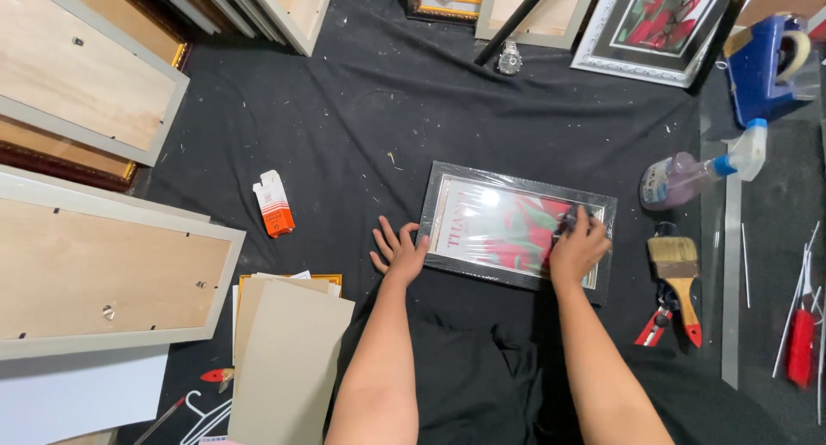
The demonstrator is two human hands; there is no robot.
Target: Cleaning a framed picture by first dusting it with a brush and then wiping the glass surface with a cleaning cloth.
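Note:
A small black picture frame (516, 224) with a red and green flower print lies flat on the black cloth (379, 110). My left hand (398, 251) rests open on the cloth, fingers spread, touching the frame's left edge. My right hand (576, 248) presses down on the glass at the frame's right side, closed around a small dark object (566, 222) that I cannot identify.
Large frames lie back-up at the left (95, 273) and along the top. A spray bottle (697, 171), paintbrush (675, 269), red pliers (656, 320) and blue tape dispenser (768, 62) sit at the right. An orange box (274, 204) and cardboard sheets (284, 359) lie left.

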